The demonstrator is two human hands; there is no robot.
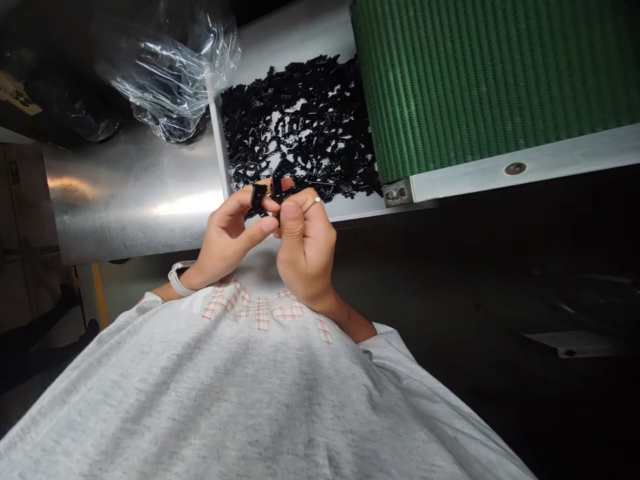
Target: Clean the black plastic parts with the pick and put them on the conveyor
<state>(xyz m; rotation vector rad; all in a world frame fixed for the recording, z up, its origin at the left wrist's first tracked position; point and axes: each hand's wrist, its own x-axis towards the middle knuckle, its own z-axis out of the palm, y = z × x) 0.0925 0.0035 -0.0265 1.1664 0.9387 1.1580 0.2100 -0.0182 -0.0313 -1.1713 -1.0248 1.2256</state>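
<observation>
In front of my chest, my left hand [231,225] is closed on a small black plastic part [257,199], held between thumb and fingers. My right hand [307,241] pinches beside it, thumb against forefinger, at the lower end of another black piece [279,181] that sticks up between the hands. Whether these two pieces are joined is hidden by the fingers. Just beyond the hands, a heap of similar black plastic parts [305,127] covers the bottom of a white tray [295,37].
A green ribbed conveyor belt [490,87] with a pale metal side rail [530,163] stands to the right of the tray. On the left, a clear plastic bag [173,83] rests on the shiny metal table [145,193]. The table's front edge is close to my body.
</observation>
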